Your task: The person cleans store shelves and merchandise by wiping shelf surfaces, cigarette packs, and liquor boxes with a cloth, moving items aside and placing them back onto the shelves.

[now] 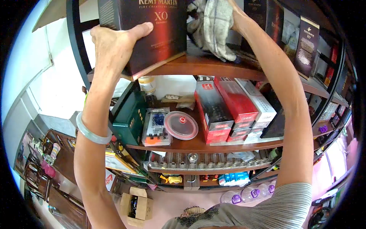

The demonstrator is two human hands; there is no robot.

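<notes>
My left hand (116,44) grips a dark Rémy Martin XO box (164,42) by its left side, thumb lying across the front. The box is slightly tilted, and its lower corner juts past the edge of the upper wooden shelf (206,65). A pale green bangle (93,131) circles my left wrist. Over the same shelf, my right hand (237,16) is closed on a grey checked cloth (217,28), which hides most of the fingers. The cloth hangs down to the shelf surface, just right of the box.
More dark boxes (308,47) stand on the right. Below, the middle shelf (183,145) carries a green box (131,118), a round clear lid (181,126) and red cartons (238,103). An open cardboard box (143,210) and purple-capped bottles (249,194) are on the floor.
</notes>
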